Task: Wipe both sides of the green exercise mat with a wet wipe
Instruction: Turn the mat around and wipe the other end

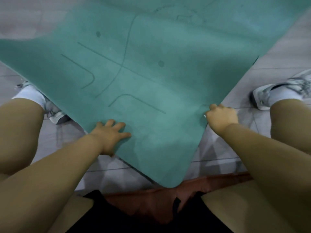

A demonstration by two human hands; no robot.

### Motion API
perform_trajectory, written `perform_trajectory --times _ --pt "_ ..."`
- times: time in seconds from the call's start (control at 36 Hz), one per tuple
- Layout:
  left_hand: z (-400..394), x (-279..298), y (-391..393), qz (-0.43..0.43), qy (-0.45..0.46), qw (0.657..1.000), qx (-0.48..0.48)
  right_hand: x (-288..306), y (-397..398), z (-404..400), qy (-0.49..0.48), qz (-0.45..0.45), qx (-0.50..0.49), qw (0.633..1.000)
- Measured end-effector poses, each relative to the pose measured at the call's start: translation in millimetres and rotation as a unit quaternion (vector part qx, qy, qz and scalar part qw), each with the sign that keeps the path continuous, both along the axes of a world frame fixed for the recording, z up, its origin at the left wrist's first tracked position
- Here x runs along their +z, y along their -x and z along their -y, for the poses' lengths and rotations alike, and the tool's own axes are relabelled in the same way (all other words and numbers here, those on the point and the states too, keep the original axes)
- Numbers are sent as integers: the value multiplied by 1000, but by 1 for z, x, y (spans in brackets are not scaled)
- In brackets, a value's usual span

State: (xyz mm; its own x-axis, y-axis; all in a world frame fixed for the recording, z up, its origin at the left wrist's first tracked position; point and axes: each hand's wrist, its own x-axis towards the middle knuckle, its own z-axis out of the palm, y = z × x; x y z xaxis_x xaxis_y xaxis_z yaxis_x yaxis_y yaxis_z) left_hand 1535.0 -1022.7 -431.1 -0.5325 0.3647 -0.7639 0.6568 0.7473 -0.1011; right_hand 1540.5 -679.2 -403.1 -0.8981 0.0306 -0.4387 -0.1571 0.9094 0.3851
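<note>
The green exercise mat (151, 68) lies spread over the tiled floor, its printed line pattern facing up and one rounded corner pointing toward me. My left hand (110, 133) rests flat on the mat near its left edge, fingers spread. My right hand (221, 116) grips the mat's right edge with curled fingers, and a small white bit shows at its lower left. Whether that is a wet wipe I cannot tell.
Grey floor tiles (277, 64) surround the mat. My left shoe (53, 110) sits partly under the mat's left edge and my right shoe (282, 89) stands right of it. My knees flank the near corner; red fabric (151, 204) lies below it.
</note>
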Motion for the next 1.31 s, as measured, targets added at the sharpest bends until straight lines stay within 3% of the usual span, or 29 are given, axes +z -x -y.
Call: perform_trajectory --times 0.31,0.42,0.58,0.81,0.92,1.0,1.08,1.22,1.31 --pt "2 -23 2 12 36 990 -137 -7 -6 32 21 68 -37 997" --pt "-1 -34 7 -101 -81 970 -203 -9 -11 49 74 105 -49 991" --pt "-16 -62 11 -156 -255 942 -151 -22 -24 77 197 124 -46 971" --pt "-75 -53 40 -170 -337 921 -101 -27 -19 62 233 104 -19 967" --pt "-89 -50 53 -187 -357 907 -123 -36 -16 50 182 24 102 978" --pt "-84 -54 62 -203 -349 903 -146 -56 -15 33 143 -6 105 984" --pt "-61 -53 78 -229 -306 918 -106 -50 -2 17 99 6 65 993" --pt "-33 -39 105 -223 -159 961 21 -38 18 -23 52 -23 -64 996" --pt "-36 -33 114 -195 -75 977 38 -35 22 -28 26 -16 -86 996"
